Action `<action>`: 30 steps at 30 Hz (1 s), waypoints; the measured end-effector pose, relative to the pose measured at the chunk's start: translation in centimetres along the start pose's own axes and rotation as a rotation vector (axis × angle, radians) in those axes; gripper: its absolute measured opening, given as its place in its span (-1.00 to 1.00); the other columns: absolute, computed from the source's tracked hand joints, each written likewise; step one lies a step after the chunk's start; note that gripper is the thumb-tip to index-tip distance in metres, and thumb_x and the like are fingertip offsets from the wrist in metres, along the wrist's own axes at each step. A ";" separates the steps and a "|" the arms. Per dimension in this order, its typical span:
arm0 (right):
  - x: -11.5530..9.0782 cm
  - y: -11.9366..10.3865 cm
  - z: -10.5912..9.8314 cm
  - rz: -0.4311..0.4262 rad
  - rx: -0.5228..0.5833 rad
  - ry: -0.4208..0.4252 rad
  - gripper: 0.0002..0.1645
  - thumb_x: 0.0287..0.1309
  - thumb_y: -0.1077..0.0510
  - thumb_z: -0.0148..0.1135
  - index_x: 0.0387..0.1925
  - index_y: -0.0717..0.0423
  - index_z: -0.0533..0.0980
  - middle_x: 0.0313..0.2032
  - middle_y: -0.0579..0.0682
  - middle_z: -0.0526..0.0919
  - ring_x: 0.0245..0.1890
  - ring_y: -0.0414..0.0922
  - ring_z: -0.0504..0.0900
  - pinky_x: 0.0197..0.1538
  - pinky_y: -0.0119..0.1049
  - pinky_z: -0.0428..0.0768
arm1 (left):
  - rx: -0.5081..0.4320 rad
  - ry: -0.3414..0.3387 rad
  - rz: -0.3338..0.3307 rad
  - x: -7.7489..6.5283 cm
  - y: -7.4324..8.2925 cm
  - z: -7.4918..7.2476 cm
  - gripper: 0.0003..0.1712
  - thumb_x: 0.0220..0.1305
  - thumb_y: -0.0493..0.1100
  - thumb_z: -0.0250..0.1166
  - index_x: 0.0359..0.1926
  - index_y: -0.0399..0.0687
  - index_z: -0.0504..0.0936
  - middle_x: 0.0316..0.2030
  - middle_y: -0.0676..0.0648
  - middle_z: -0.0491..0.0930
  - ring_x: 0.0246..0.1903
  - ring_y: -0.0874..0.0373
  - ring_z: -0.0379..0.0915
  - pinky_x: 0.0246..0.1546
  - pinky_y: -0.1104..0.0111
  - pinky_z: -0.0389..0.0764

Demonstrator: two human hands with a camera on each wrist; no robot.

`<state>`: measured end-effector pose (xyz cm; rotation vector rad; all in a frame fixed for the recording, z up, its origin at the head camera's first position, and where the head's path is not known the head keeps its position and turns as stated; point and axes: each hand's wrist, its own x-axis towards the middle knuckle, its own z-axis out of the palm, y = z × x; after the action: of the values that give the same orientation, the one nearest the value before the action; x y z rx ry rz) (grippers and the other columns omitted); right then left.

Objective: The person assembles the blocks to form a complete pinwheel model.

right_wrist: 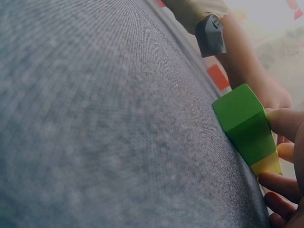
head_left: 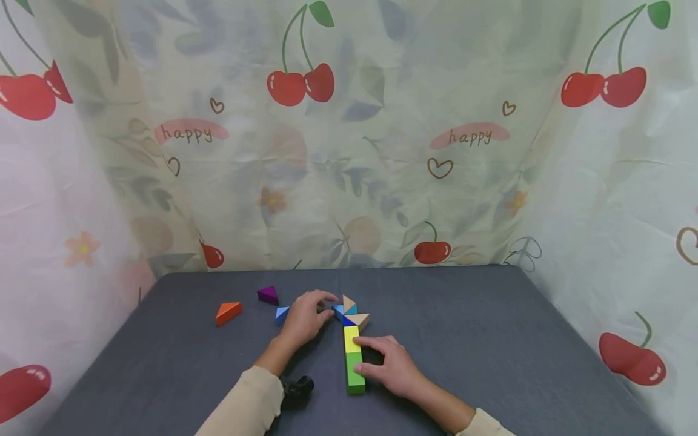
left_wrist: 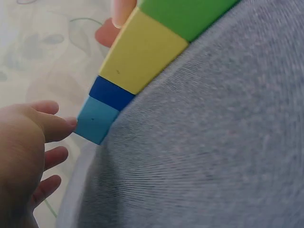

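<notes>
A yellow block (head_left: 351, 339) and a green block (head_left: 355, 383) lie end to end in a line on the dark cloth. At the line's far end, blue and wood-coloured triangular blocks (head_left: 360, 319) fan out like a pinwheel. My right hand (head_left: 395, 366) rests against the line's right side, thumb on the green block and a fingertip on the yellow one. On the left, the fingers of my left hand (head_left: 305, 315) bend loosely beside the fan. In the left wrist view a fingertip meets the light blue block (left_wrist: 95, 121), past a dark blue block (left_wrist: 111, 93).
Left of my left hand lie a blue triangle (head_left: 281, 315), a purple triangle (head_left: 268, 295) and an orange triangle (head_left: 229, 312). A black device (head_left: 297, 387) is at the left wrist. Cherry-printed curtains (head_left: 338, 181) stand around the grey cloth-covered table (head_left: 491, 339).
</notes>
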<state>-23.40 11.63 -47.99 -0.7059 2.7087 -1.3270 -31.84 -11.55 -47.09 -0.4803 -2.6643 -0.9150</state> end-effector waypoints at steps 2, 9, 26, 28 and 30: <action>0.0 0.0 0.0 -0.002 0.005 0.002 -0.38 0.13 -0.20 0.34 0.20 -0.13 0.54 0.12 -0.08 0.57 0.07 -0.03 0.40 0.13 0.11 0.33 | -0.004 0.003 0.007 0.0 0.1 -0.3 -0.72 0.20 -0.19 0.41 -0.05 0.13 0.69 -0.17 0.01 0.63 -0.20 0.13 0.48 -0.17 0.16 0.54; 0.0 0.1 0.0 -0.017 -0.006 0.005 -0.39 0.13 -0.19 0.35 0.20 -0.12 0.54 0.11 -0.08 0.58 0.06 -0.03 0.41 0.11 0.12 0.32 | -0.022 0.042 0.038 0.4 -0.3 -1.7 -0.74 0.20 -0.20 0.41 -0.08 0.11 0.71 -0.13 -0.05 0.65 -0.15 0.03 0.50 -0.15 0.12 0.51; -0.1 0.2 0.1 -0.016 -0.011 0.013 -0.38 0.11 -0.21 0.35 0.19 -0.13 0.54 0.10 -0.08 0.59 0.05 -0.04 0.41 0.11 0.06 0.35 | 0.041 0.098 0.028 1.0 -2.9 -7.1 -0.80 0.27 -0.19 0.35 -0.08 0.07 0.72 -0.12 0.00 0.63 -0.09 -0.02 0.49 -0.14 0.05 0.50; -0.1 0.2 0.0 -0.014 -0.012 0.010 -0.38 0.11 -0.21 0.35 0.19 -0.13 0.54 0.10 -0.09 0.59 0.05 -0.04 0.41 0.11 0.06 0.35 | 0.050 0.102 0.025 1.1 -3.5 -7.7 -0.80 0.28 -0.19 0.34 -0.07 0.05 0.72 -0.10 -0.02 0.63 -0.07 -0.03 0.48 -0.11 0.03 0.50; 0.0 0.2 0.0 -0.017 -0.013 0.009 -0.38 0.11 -0.22 0.35 0.19 -0.13 0.55 0.09 -0.09 0.59 0.05 -0.04 0.41 0.10 0.06 0.36 | 0.065 0.106 0.017 1.2 -4.0 -8.2 -0.80 0.29 -0.18 0.33 -0.07 0.03 0.72 -0.09 -0.03 0.63 -0.06 -0.04 0.47 -0.09 0.02 0.49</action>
<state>-23.43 11.74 -48.16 -0.7281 2.7263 -1.3209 -33.20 -19.50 -42.59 -0.4272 -2.5814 -0.8222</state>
